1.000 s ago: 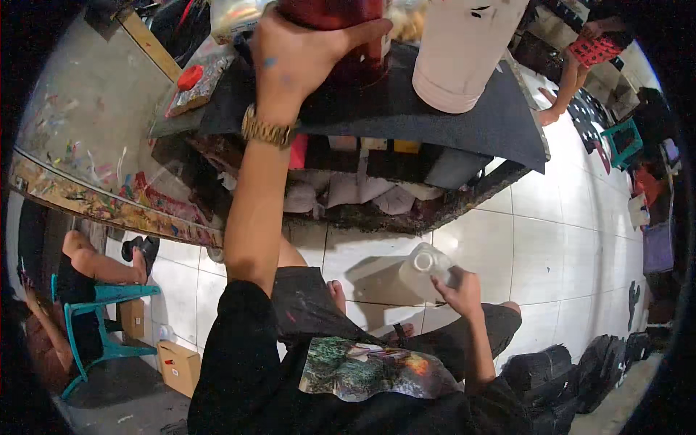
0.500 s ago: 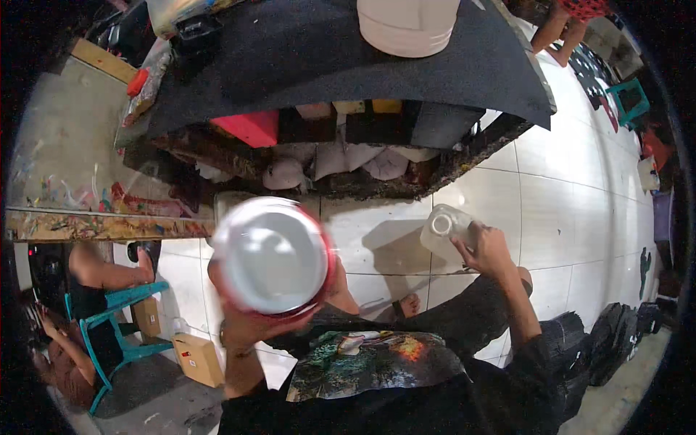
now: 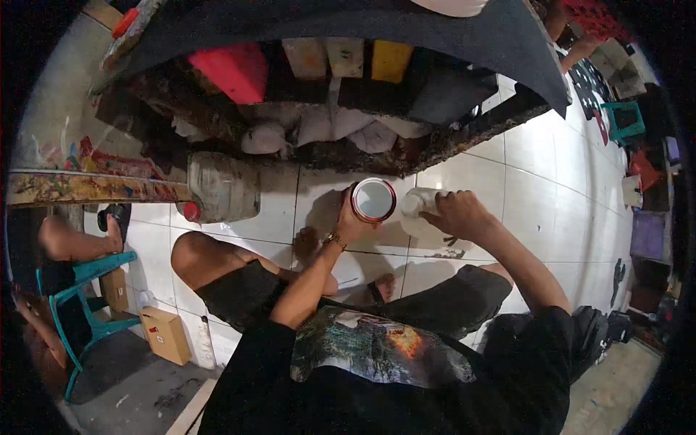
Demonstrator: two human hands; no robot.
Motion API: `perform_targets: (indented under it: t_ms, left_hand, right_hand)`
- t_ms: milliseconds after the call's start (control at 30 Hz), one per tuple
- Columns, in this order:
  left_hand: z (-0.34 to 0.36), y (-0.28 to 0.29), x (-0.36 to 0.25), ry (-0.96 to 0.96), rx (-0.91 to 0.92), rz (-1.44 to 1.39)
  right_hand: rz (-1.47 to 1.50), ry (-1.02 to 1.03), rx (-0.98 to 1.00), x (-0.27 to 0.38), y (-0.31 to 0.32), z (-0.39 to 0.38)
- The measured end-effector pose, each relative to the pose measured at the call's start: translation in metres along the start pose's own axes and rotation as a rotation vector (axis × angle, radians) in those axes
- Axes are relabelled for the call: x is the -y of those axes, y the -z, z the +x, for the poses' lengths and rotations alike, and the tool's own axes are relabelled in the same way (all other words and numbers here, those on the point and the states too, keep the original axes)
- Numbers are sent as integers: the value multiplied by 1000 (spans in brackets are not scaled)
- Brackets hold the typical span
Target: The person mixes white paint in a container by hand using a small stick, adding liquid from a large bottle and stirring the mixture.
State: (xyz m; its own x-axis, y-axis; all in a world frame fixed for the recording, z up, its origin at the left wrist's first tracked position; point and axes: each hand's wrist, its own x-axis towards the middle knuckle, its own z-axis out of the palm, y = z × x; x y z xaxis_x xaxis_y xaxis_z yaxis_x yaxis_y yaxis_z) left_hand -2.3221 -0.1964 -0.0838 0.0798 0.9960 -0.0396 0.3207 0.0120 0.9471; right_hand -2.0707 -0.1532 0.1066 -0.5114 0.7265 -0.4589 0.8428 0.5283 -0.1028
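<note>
Left hand [image 3: 348, 223] wraps around a can [image 3: 374, 218] over the floor [image 3: 536, 188], its mouth facing up, long axis near upright. Just right of it, the right hand [image 3: 464, 214] clasps a translucent bottle [image 3: 423, 199], long axis sideways, mouth end toward the can. Farther left: a red-capped jug [image 3: 223, 188] and a small-labelled box [image 3: 165, 335]; ahead, a black tabletop [image 3: 348, 22].

One fisheye head view looks down from close above the shirt [image 3: 388, 384], facing forward over the tiled floor [image 3: 544, 181].
</note>
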Motion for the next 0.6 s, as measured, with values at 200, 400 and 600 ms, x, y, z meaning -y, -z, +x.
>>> perform_targets:
  t_ms: [200,400,600]
  left_hand:
    - [6,-23,54,58,-34,104]
    - [5,-30,73,109,-20,45]
    - [9,-31,70,432,21,-508]
  right_hand:
    - [-11,67,39,12,-21,28]
    - [-93,50,184,24,-20,51]
    - [-100,45,258,39,-12,70]
